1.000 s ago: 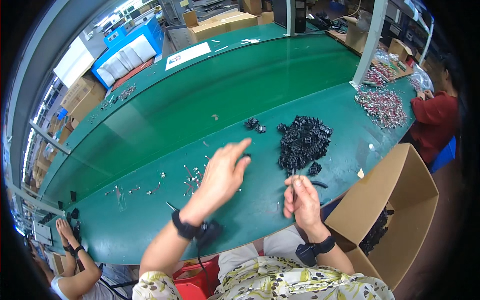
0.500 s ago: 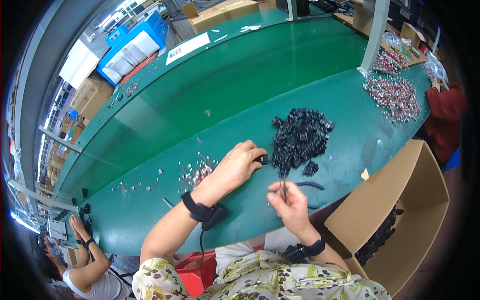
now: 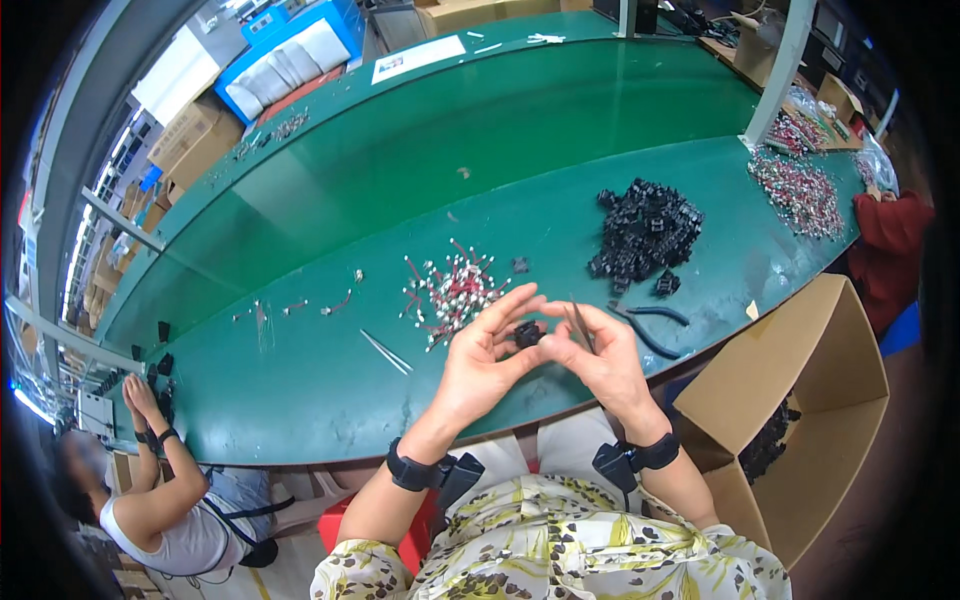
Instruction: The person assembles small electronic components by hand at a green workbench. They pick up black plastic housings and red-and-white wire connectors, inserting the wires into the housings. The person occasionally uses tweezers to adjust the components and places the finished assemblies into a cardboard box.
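Note:
Between the fingers of my left hand (image 3: 482,365) is a small black plastic part (image 3: 527,334), held close to the other hand. My right hand (image 3: 607,362) grips dark, slim tweezers (image 3: 581,326), and its fingertips meet the black part. Just beyond my hands lies a pile of red-and-white wire leads with small connectors (image 3: 458,292). A single dark small part (image 3: 520,265) rests beside it. Farther right sits a heap of similar black plastic parts (image 3: 648,235), with a small clump (image 3: 667,284) apart from it.
Pliers with dark blue handles (image 3: 655,330) lie right of my hands; another pair of tweezers (image 3: 386,352) lies left. An open cardboard box (image 3: 790,370) with black parts stands at the right edge. More wire leads (image 3: 797,192) are heaped far right. Co-workers sit at both ends.
My left hand has drawn back from beside the heap with the black part. Both hands have come together over the table's near edge. The view has shifted, showing the pliers and loose tweezers more fully.

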Action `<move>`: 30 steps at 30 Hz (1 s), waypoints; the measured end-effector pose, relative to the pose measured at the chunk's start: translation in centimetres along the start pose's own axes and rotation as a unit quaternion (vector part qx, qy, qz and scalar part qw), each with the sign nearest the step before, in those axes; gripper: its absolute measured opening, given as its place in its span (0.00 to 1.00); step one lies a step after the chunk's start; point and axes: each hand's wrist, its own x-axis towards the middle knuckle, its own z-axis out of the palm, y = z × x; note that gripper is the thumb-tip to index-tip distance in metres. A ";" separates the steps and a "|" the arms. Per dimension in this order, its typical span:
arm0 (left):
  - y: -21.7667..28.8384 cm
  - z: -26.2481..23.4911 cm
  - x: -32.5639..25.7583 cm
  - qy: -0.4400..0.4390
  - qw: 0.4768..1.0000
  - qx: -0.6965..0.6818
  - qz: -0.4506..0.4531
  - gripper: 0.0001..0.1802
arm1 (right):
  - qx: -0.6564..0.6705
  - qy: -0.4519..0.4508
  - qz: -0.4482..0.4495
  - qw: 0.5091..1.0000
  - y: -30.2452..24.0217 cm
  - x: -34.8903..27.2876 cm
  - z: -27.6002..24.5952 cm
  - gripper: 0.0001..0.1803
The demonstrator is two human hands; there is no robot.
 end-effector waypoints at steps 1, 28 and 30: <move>0.1 -0.1 -0.6 0.006 0.995 0.092 0.038 0.36 | -0.063 -0.001 0.011 0.998 0.0 -0.3 0.5 0.18; -2.4 -0.9 -6.5 0.048 0.930 -0.331 -0.150 0.18 | -0.020 0.014 0.179 0.983 -1.9 -3.0 0.8 0.14; -3.0 -1.5 -7.0 0.036 0.919 -0.359 -0.160 0.17 | -0.071 0.003 0.137 0.988 -1.6 -3.1 1.4 0.14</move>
